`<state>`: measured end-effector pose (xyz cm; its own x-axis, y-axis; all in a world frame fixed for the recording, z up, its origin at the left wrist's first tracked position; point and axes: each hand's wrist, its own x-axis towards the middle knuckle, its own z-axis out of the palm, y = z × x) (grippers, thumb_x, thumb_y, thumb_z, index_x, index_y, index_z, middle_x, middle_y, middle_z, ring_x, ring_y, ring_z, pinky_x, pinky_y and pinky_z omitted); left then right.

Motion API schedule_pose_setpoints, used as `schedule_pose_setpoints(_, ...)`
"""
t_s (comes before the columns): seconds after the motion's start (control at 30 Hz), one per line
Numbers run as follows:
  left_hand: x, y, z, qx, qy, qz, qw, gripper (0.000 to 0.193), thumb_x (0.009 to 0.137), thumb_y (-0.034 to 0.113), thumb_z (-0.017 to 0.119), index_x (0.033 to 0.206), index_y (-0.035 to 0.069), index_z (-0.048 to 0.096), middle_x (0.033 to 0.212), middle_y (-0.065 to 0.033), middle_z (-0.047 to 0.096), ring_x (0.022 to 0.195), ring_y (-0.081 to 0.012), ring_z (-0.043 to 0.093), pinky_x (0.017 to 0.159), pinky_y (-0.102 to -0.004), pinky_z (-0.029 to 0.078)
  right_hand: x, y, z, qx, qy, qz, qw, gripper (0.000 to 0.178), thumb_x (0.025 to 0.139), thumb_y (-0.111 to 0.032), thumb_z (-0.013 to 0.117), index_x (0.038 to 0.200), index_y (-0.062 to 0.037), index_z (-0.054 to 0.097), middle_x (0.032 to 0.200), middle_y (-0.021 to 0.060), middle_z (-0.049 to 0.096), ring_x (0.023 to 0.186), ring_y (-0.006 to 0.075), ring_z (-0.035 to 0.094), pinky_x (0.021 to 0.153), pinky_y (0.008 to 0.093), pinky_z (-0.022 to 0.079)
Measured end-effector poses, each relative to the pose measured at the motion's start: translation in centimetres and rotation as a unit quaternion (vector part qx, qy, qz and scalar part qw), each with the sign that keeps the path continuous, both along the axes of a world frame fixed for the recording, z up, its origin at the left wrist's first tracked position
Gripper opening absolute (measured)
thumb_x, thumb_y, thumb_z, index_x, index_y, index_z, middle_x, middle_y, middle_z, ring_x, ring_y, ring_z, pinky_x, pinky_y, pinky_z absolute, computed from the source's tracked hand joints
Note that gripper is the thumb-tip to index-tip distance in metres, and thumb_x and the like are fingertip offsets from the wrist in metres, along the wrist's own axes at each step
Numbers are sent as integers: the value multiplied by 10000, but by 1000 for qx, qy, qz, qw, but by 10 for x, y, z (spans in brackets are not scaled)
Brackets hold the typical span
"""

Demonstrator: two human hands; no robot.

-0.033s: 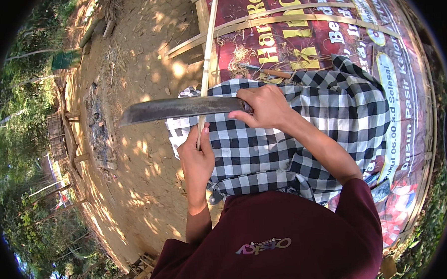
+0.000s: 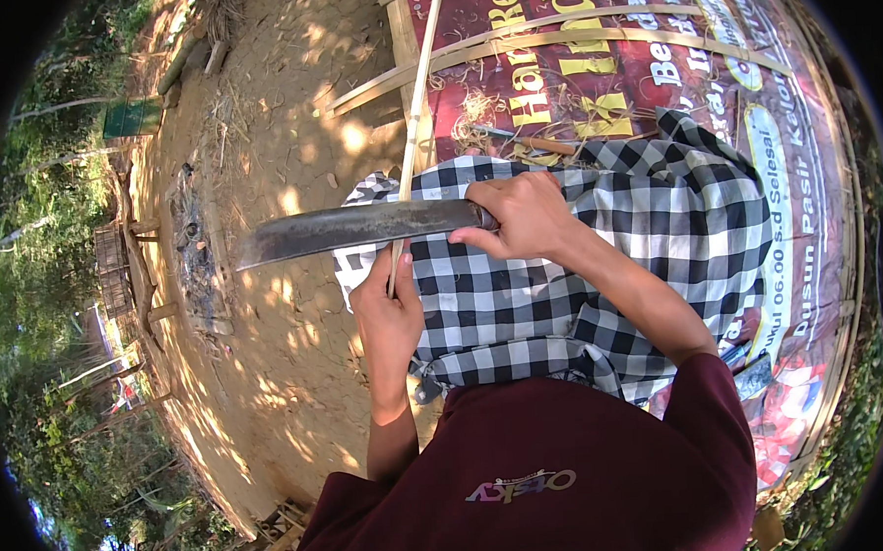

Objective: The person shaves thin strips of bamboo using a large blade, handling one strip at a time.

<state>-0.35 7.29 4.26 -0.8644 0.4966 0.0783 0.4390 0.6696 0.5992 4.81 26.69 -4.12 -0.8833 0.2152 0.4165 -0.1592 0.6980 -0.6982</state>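
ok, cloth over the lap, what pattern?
Black-and-white check on the cloth, clearest in the head view, under the right hand gripping the blade.

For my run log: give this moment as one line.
left hand: grips bamboo strip | right hand: holds machete across strip | checked cloth on lap

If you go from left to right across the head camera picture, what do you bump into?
Green trees → sunlit dirt ground → big knife blade → left hand holding a bamboo strip → right hand on the knife handle → checkered cloth → red banner.
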Motion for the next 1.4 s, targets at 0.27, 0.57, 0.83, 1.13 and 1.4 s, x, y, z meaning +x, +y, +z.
schedule_pose_setpoints(0.27, 3, 3, 2, -9, -2, -7, 1000, 187, 935, 78, 575, 1088, 6, 654, 568, -102, 445, 495, -88, 351, 460, -260, 321, -9, 24, -18, 115, 87, -60, 988, 625, 747, -702, 595, 692, -80, 586, 563, 62, 595, 466, 255, 595, 408, 363, 425)
schedule_pose_setpoints(0.57, -6, 13, 2, 70, -201, -23, 977, 237, 986, 164, 533, 1125, 2, 639, 609, 56, 412, 526, -19, 312, 468, -199, 264, -8, 42, -19, 131, 82, -116, 981, 584, 751, -687, 601, 765, -105, 633, 563, 39, 590, 469, 236, 598, 402, 355, 431)
schedule_pose_setpoints(0.83, -4, -1, 3, 180, -498, 11, 848, 334, 1005, 132, 479, 1318, 21, 495, 668, 59, 370, 529, -14, 290, 474, -185, 270, 0, 52, -16, 165, 26, -73, 983, 506, 735, -594, 676, 842, -100, 665, 623, 34, 602, 552, 236, 620, 497, 346, 479)
schedule_pose_setpoints(1.13, -16, -22, 16, 165, -499, -15, 851, 506, 963, 17, 488, 1450, 21, 350, 847, 13, 469, 578, -22, 355, 487, -182, 340, -10, 27, -40, 112, -6, -61, 992, 578, 810, -610, 600, 887, -45, 692, 628, 97, 642, 482, 270, 612, 455, 378, 475)
schedule_pose_setpoints(1.4, -13, -39, 22, 270, -500, -36, 822, 466, 950, 5, 485, 1403, -31, 382, 912, -55, 533, 612, -64, 430, 510, -209, 384, -15, 27, -39, 76, -19, -100, 992, 578, 830, -608, 590, 919, -48, 702, 507, 87, 580, 481, 277, 613, 468, 378, 489)
